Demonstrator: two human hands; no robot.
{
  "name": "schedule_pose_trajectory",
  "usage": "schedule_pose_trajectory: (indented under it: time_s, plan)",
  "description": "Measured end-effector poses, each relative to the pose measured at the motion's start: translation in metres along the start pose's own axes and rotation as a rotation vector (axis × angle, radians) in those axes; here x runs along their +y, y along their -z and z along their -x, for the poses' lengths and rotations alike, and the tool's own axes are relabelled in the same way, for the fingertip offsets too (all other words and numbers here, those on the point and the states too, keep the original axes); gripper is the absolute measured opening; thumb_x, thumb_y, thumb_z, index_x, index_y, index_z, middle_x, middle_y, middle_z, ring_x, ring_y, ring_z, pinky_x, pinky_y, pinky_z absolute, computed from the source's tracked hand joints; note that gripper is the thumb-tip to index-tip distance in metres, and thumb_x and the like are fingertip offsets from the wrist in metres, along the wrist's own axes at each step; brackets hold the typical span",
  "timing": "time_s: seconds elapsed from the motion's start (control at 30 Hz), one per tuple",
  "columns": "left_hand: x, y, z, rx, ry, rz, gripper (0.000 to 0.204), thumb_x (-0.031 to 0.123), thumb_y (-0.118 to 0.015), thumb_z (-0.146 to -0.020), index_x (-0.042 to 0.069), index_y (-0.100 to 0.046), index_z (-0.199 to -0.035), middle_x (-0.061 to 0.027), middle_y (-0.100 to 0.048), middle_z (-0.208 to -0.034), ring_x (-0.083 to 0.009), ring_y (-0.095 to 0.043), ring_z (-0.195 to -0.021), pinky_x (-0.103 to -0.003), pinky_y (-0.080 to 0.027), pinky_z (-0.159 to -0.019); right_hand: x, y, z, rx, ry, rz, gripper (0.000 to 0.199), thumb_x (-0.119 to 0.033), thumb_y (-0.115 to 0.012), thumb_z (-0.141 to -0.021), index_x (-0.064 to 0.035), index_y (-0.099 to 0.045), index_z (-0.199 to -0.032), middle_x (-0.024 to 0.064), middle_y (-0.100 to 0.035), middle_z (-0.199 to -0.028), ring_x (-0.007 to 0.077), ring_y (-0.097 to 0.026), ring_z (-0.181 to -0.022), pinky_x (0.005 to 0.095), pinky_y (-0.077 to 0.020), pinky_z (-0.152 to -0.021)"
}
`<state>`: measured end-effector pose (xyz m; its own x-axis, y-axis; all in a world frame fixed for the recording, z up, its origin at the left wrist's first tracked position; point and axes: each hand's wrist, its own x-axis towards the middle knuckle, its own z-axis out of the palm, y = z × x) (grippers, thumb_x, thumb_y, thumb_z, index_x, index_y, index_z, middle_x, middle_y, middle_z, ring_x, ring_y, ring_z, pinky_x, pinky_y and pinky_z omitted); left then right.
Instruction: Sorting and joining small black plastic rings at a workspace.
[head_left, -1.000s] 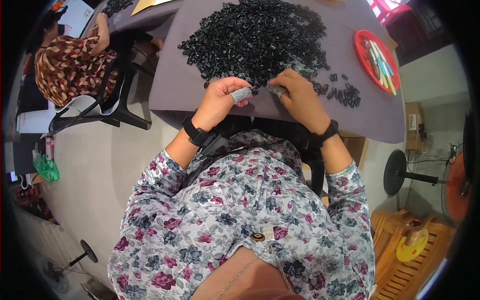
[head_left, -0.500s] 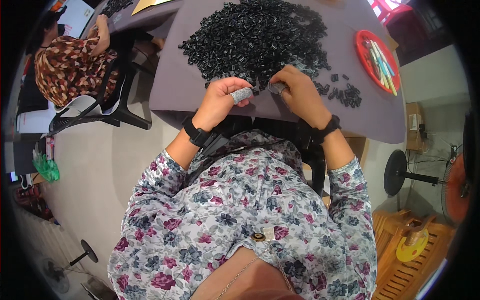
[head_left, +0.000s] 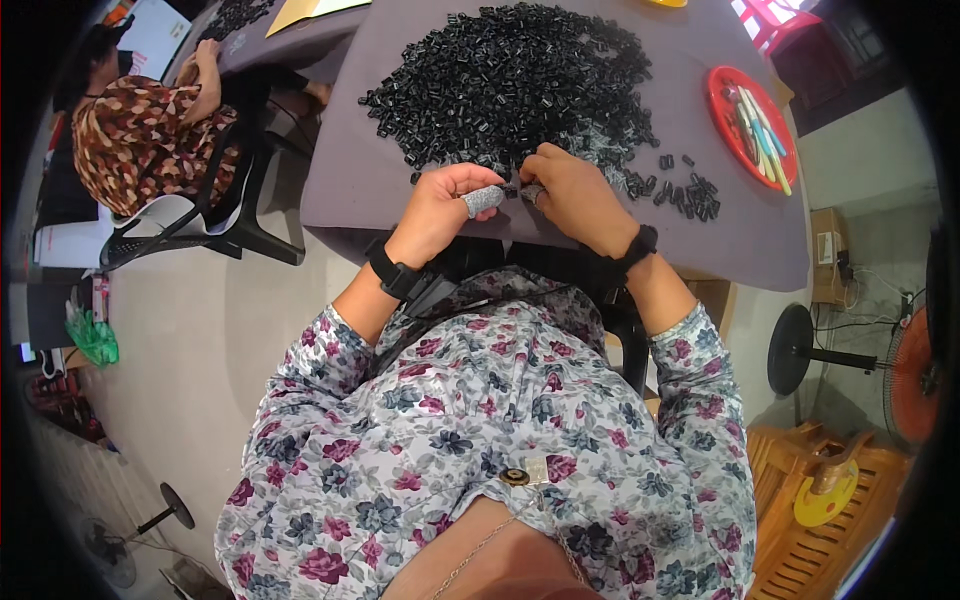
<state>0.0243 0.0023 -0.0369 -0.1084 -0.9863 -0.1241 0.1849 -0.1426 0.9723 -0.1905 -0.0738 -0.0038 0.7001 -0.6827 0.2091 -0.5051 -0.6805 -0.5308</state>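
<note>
We see the left hand [head_left: 437, 208] and right hand [head_left: 581, 201] close together, whether clamped on anything we cannot tell, with the pile of black pieces [head_left: 505, 85] just beyond, presumably for easy reach.

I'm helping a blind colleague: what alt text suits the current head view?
A person's left hand and right hand, in grey finger wraps, nearly meet beside a pile of small black pieces on a grey table. A red tray of slender items lies at right; another person sits left.
</note>
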Motion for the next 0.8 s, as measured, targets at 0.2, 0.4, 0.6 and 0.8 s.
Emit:
schedule_pose_trajectory:
  time_s: [0.2, 0.4, 0.6, 0.8]
  plan:
    - [-0.003, -0.001, 0.002, 0.005, 0.004, -0.004, 0.016, 0.001, -0.064, -0.100, 0.001, -0.069, -0.115, -0.0032, -0.073, -0.101, -0.0084, -0.068, -0.086, -0.022, -0.056, -0.078, 0.009, 0.016, 0.015, 0.209, -0.029, -0.140, 0.019, 0.002, -0.064, -0.083, -0.0031, -0.069, -0.101, 0.0139, -0.065, -0.100, 0.0363, -0.067, -0.087, 0.0439, -0.0537, -0.078]
    - [-0.005, -0.003, 0.002, 0.000, -0.009, -0.048, 0.016, 0.001, -0.063, -0.100, 0.002, -0.069, -0.115, -0.0022, -0.074, -0.102, -0.0073, -0.068, -0.088, -0.022, -0.056, -0.078, 0.010, 0.016, 0.030, 0.080, -0.079, -0.086, 0.015, -0.001, -0.067, -0.083, -0.0035, -0.069, -0.098, 0.0135, -0.063, -0.095, 0.0344, -0.067, -0.086, 0.0425, -0.0536, -0.076]
    - [-0.005, -0.003, 0.003, 0.005, -0.008, -0.050, 0.019, -0.001, -0.063, -0.099, 0.001, -0.070, -0.117, -0.0025, -0.074, -0.104, -0.0080, -0.068, -0.089, -0.023, -0.056, -0.080, -0.001, 0.002, 0.024, 0.055, -0.079, 0.026, 0.014, -0.005, -0.069, -0.083, -0.0053, -0.069, -0.097, 0.0129, -0.063, -0.099, 0.0359, -0.066, -0.090, 0.0444, -0.0540, -0.076]
    - [-0.006, -0.005, 0.004, 0.010, -0.028, -0.056, 0.020, -0.003, -0.061, -0.099, 0.000, -0.069, -0.117, -0.0034, -0.073, -0.103, -0.0086, -0.068, -0.089, -0.023, -0.056, -0.080, -0.001, 0.002, 0.018, 0.033, -0.121, 0.084, 0.017, -0.001, -0.067, -0.082, -0.0053, -0.067, -0.098, 0.0129, -0.063, -0.098, 0.0360, -0.066, -0.091, 0.0442, -0.0525, -0.077]
